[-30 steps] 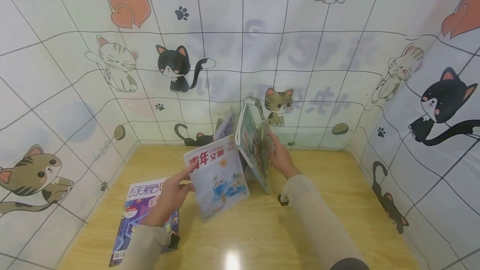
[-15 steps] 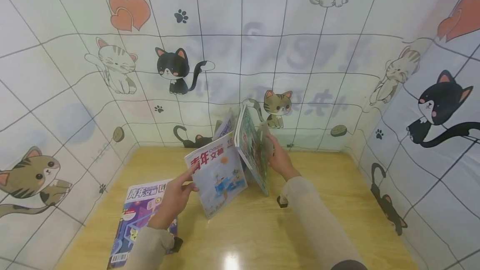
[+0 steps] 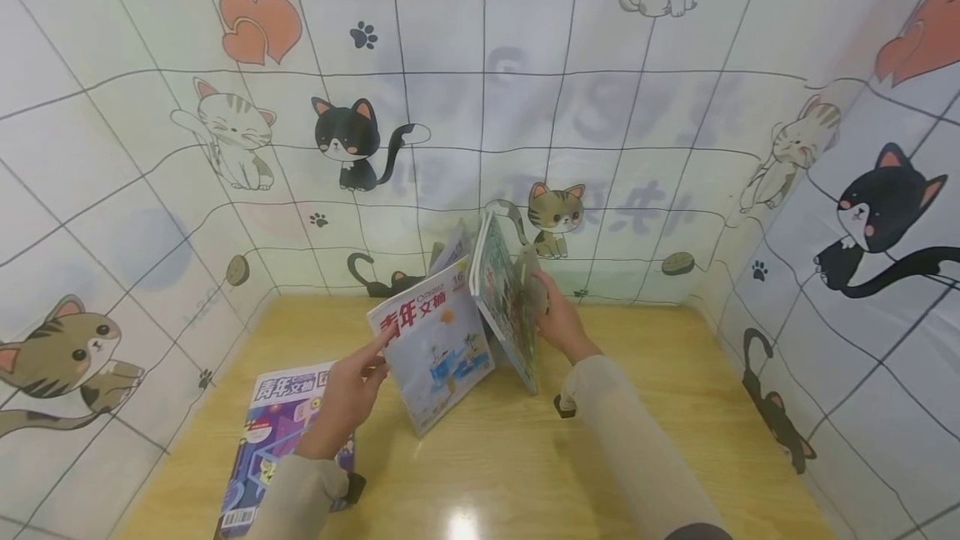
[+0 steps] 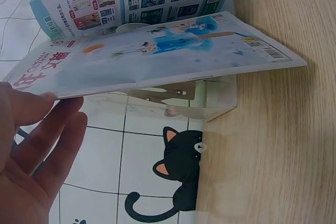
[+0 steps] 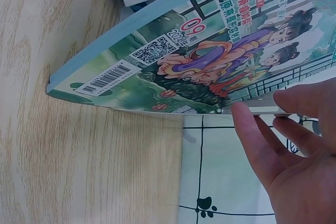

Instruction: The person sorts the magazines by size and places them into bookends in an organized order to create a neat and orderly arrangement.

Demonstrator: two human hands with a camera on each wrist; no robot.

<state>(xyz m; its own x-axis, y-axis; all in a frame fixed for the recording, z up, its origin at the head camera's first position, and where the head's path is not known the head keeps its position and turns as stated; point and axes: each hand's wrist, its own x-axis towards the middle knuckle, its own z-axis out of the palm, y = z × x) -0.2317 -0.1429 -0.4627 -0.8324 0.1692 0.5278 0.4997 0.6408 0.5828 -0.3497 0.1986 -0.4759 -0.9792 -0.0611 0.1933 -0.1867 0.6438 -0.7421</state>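
Note:
My left hand [image 3: 348,394] pinches the left edge of a magazine [image 3: 438,357] with a pale blue beach cover and red title, which stands tilted on the table. Its thumb is on the cover and fingers lie behind, as the left wrist view shows. Right of it a thicker green illustrated magazine [image 5: 210,61] stands on edge, leaning. My right hand [image 3: 562,323] pinches the edge of a thin pale upright panel [image 5: 262,110] beside the green magazine. Behind the beach magazine is a pale holder [image 4: 220,95] with a brownish cut-out piece; much of it is hidden.
A purple magazine [image 3: 258,457] lies flat on the wooden table [image 3: 637,432] at the left, partly under my left forearm. Another purple-lettered magazine [image 3: 453,250] stands behind the beach one. A cat-printed sheet [image 3: 480,107] walls the table at back and sides.
The lower corner of the beach magazine has shifted slightly up and inward, toward the upright magazines. Both hands keep their hold, and the right hand has barely moved.

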